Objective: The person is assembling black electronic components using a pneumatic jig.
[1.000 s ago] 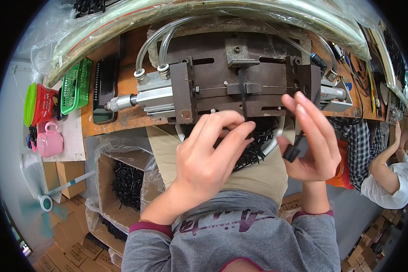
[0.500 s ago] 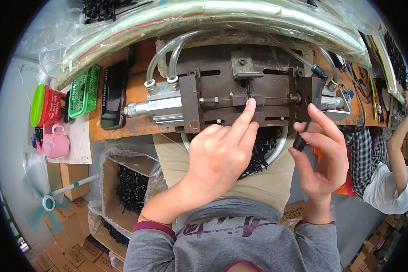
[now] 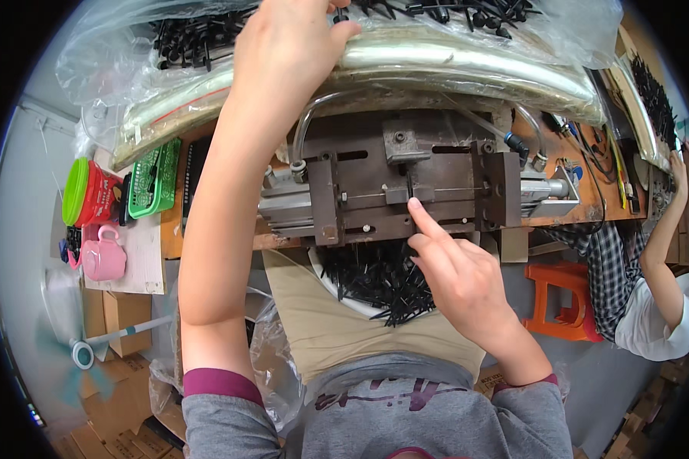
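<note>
My left hand (image 3: 291,57) reaches far forward, over a pile of black plastic parts (image 3: 184,42) on clear plastic sheeting. A small black plastic part (image 3: 341,14) shows between its thumb and finger; the other fingertips run past the picture's upper edge. My right hand (image 3: 463,287) has its index finger stretched out, its tip touching the small centre block (image 3: 409,196) of a dark metal fixture (image 3: 452,164). A thin black stem (image 3: 410,183) stands in that block. The other right fingers are loosely bent, and I see nothing held in them.
A white basin (image 3: 367,310) of black parts sits below the fixture's front edge. A thick plastic-wrapped roll (image 3: 467,65) lies behind the fixture. At left are a green basket (image 3: 155,183) and a pink cup (image 3: 103,256). An orange stool (image 3: 551,302) and another person (image 3: 654,314) are at right.
My left hand has gone from the centre block forward to the pile. The right hand has moved left to the block and no longer shows the black part it held.
</note>
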`<state>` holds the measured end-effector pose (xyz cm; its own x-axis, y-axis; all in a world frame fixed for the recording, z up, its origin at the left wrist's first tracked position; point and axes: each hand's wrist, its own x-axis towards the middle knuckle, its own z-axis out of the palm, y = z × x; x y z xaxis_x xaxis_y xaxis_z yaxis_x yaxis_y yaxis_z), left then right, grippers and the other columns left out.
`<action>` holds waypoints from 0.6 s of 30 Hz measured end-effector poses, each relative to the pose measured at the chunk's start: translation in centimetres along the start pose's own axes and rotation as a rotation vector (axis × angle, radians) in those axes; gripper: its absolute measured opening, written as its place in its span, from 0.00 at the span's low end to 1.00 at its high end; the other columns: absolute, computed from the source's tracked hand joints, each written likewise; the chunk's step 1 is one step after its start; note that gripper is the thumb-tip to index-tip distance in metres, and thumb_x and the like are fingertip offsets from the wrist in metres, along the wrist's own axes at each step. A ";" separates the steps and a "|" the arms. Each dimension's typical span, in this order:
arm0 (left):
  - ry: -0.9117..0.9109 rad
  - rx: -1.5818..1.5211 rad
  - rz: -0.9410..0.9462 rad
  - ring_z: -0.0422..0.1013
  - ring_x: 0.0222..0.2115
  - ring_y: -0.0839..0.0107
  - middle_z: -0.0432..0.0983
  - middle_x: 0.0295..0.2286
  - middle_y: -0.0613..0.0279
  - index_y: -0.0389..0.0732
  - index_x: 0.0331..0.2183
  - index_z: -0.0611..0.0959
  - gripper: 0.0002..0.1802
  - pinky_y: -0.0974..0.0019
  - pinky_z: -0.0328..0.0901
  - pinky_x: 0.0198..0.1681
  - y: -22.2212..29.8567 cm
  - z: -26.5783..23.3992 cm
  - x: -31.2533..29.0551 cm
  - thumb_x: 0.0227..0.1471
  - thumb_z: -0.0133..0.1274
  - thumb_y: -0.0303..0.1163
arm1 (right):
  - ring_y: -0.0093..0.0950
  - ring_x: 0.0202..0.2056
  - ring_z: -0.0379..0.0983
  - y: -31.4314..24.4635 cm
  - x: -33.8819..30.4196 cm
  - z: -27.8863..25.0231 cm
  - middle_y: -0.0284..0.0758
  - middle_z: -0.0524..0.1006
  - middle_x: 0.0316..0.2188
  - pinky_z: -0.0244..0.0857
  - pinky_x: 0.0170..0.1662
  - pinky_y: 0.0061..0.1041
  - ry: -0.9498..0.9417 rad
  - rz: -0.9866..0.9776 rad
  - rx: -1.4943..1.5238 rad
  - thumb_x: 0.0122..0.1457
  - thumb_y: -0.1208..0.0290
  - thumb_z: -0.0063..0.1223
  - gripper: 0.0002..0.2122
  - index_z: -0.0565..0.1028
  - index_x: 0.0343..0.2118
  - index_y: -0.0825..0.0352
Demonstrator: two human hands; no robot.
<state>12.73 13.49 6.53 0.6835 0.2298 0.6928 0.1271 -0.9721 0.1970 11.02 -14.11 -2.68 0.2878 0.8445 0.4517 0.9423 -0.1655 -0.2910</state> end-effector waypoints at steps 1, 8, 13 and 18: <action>-0.052 -0.006 -0.053 0.78 0.33 0.55 0.81 0.32 0.51 0.34 0.33 0.85 0.13 0.59 0.71 0.39 -0.1 0.3 0.5 0.44 0.63 0.31 | 0.24 0.21 0.70 0.0 0.3 0.1 0.45 0.75 0.54 0.67 0.29 0.22 -0.011 -0.012 -0.027 0.46 0.79 0.56 0.10 0.74 0.35 0.70; -0.247 -0.381 -0.150 0.76 0.32 0.79 0.83 0.30 0.63 0.36 0.36 0.87 0.11 0.72 0.69 0.38 1.3 -2.0 0.6 0.50 0.64 0.32 | 0.23 0.16 0.69 0.5 1.2 -0.8 0.43 0.78 0.51 0.65 0.25 0.20 -0.033 -0.035 -0.079 0.45 0.77 0.58 0.10 0.74 0.33 0.67; -0.278 -0.717 -0.307 0.76 0.33 0.79 0.82 0.30 0.64 0.35 0.37 0.87 0.11 0.75 0.69 0.37 3.3 -4.9 -2.7 0.50 0.65 0.28 | 0.36 0.28 0.78 2.6 4.5 -4.2 0.41 0.80 0.39 0.72 0.30 0.31 -0.043 -0.075 0.165 0.47 0.72 0.66 0.14 0.75 0.36 0.67; -0.111 -0.667 -0.064 0.77 0.35 0.74 0.78 0.40 0.60 0.33 0.37 0.86 0.12 0.75 0.73 0.38 5.5 -6.0 -5.5 0.47 0.64 0.19 | 0.22 0.23 0.72 11.9 12.1 -9.5 0.30 0.81 0.35 0.66 0.28 0.23 0.371 -0.135 -0.406 0.55 0.78 0.58 0.13 0.79 0.44 0.59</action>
<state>5.40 7.13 7.95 0.7634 0.2453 0.5975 -0.2769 -0.7115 0.6459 27.32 -10.71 7.34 0.1317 0.6483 0.7499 0.9441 -0.3126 0.1045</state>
